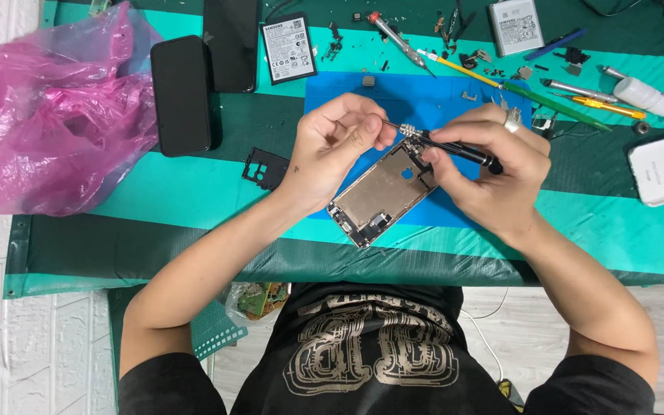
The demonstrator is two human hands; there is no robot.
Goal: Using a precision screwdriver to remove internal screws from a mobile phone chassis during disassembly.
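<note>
Nearest, white floorboards under the table (194, 261), its cover striped green and teal. On the blue mat (332, 100) lies the opened phone (382, 196), steadied by the left hand (332, 150). The right hand (493, 169) is clamped on a black screwdriver (455, 147), whose tip the left fingertips pinch. Beyond, a pink bag (48, 115).

Phone repair workbench, small workshop. Shown by: blue silicone work mat (347, 96) over a green striped table cover (194, 204); opened smartphone chassis (382, 196) on the mat; loose phone batteries (288, 48); two black handsets (182, 92) set aside; precision screwdrivers (578, 90), tweezers, loose screws and small brackets scattered along the far edge; white glue bottle (647, 96); pink plastic bag (48, 115) at one end.
</note>
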